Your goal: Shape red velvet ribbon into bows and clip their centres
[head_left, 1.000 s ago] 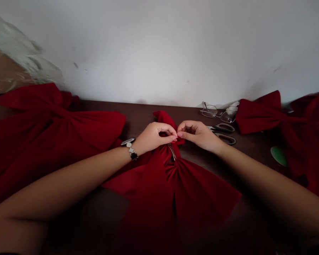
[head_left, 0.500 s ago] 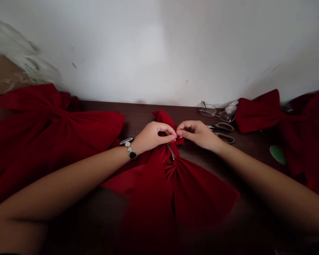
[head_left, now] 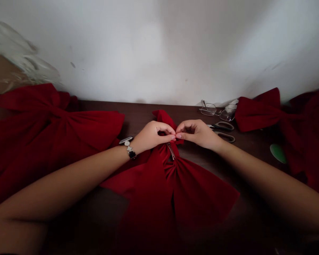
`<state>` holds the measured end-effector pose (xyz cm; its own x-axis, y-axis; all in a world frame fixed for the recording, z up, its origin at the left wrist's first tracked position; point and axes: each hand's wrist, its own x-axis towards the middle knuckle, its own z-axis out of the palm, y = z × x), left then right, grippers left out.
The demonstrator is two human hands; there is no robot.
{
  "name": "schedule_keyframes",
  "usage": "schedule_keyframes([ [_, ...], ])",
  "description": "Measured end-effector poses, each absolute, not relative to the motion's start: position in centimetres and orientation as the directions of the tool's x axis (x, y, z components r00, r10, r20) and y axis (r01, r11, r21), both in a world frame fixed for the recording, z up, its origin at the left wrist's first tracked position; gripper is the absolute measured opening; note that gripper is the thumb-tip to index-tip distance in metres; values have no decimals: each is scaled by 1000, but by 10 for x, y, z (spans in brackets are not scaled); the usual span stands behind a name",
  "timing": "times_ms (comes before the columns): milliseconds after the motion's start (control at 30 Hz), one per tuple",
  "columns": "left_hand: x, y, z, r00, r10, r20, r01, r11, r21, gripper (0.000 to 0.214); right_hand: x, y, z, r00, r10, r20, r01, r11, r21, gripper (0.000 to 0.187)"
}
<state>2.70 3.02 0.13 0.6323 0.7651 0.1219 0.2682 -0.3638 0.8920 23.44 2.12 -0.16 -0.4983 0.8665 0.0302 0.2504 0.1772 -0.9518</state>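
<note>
A large red fabric bow (head_left: 202,191) lies on the dark table in front of me, its loops and tails spread toward me. At its gathered middle sits a slim metal clip (head_left: 171,151). My left hand (head_left: 155,134), with a watch and bracelet on the wrist, is closed in a pinch over the upper part of the bow. Opposite it, my right hand (head_left: 198,134) pinches too, and the fingertips of both hands meet. Whatever lies between the fingertips is too small to make out.
Another red bow (head_left: 58,113) spreads over the table's left side, near clear plastic wrapping (head_left: 29,63). To the right lie scissors (head_left: 223,126), eyeglasses (head_left: 208,109), a green disc (head_left: 278,153) and more red bows (head_left: 257,113). A white wall (head_left: 122,53) rises behind the table.
My right fingertips have shifted slightly left and down, closer against the left ones. The bow and the left hand have hardly moved.
</note>
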Motion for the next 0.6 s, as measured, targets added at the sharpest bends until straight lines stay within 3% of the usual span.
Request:
schedule_keyframes([
  [167, 26, 32, 0, 644, 755, 125, 288, -391, 874, 12, 235, 20, -1, -493, 868, 56, 286, 223, -932, 31],
  [300, 25, 33, 1, 650, 751, 113, 302, -392, 869, 13, 235, 18, -2, -490, 858, 154, 360, 360, -861, 23],
  [467, 25, 32, 4, 645, 762, 54, 274, -297, 915, 16, 235, 15, -2, -502, 816, 288, 445, 529, -723, 19],
  [600, 25, 33, 2, 640, 768, 29, 256, -248, 934, 19, 235, 11, -2, -566, 714, 411, 507, 695, -510, 14],
])
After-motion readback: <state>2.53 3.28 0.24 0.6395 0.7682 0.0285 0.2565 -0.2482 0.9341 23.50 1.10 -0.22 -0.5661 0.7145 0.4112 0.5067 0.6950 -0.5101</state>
